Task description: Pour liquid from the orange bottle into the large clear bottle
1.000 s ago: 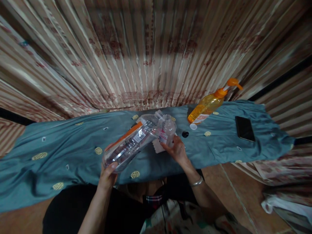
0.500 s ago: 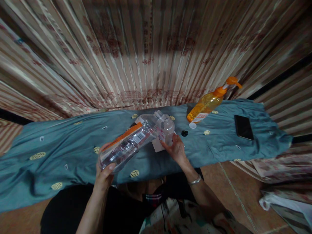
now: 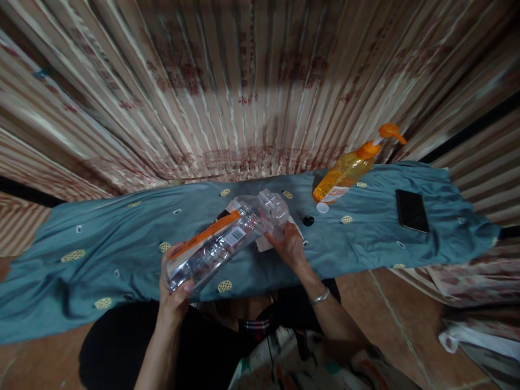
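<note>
Bottle (image 3: 213, 246), large, slants over cloth (image 3: 134, 233), base in left hand's (image 3: 174, 298) grip; right hand (image 3: 290, 246) holds small bottle (image 3: 279, 210) beside its neck. Pink print no longer shows clearly: small bottle probably turned, pairing kept.

Left fingers (image 3: 183, 291) and right fingers (image 3: 275, 242) curled

At lower centre, the left hand (image 3: 174, 300) has fingers hidden behind the large clear bottle (image 3: 217, 252); its forearm (image 3: 156, 355) leaves through the bottom edge. Fingertips of the right hand (image 3: 290, 246) vanish behind the small clear bottle (image 3: 279, 212). Print on the orange label (image 3: 209, 235) is unreadable. The frame's left edge crops the teal cloth (image 3: 134, 238).
</note>
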Tool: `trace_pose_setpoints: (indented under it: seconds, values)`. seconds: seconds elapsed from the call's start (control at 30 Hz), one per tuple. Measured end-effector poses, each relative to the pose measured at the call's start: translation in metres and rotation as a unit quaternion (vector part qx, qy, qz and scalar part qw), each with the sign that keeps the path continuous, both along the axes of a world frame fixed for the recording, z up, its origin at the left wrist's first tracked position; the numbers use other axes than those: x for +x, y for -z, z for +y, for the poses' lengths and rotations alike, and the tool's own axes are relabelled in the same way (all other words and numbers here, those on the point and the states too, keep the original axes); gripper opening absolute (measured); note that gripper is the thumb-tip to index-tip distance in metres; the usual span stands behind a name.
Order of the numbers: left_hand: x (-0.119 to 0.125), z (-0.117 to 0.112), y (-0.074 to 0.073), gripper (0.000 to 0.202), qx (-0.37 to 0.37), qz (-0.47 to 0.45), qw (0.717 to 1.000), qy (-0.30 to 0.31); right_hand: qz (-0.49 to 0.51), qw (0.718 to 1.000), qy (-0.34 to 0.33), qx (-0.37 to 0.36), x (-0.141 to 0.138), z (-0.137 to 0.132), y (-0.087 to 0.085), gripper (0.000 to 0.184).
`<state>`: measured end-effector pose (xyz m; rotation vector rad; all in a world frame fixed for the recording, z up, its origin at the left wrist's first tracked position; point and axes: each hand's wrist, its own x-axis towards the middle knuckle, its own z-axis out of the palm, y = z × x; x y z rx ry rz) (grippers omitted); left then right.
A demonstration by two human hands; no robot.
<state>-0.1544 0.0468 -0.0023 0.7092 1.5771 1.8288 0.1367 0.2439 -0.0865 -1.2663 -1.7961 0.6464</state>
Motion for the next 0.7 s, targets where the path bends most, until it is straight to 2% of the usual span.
trace_pose_setpoints:
  seconds: [0.27, 0.5, 0.7]
  values:
    - [0.003, -0.002, -0.004, 0.103, -0.007, 0.012, 1.0, -0.003, -0.004, 1.0, 0.002, -0.003, 0.0, -0.001, 0.004, 0.064]
    - [0.013, -0.014, -0.015, 0.106, -0.017, 0.034, 0.999, -0.011, 0.013, 1.0, 0.003, -0.006, -0.006, -0.004, 0.012, 0.054]
    - [0.02, -0.022, -0.018, 0.108, -0.022, 0.05, 0.998, -0.008, 0.011, 1.0, 0.005, -0.012, -0.008, -0.006, 0.023, 0.063]
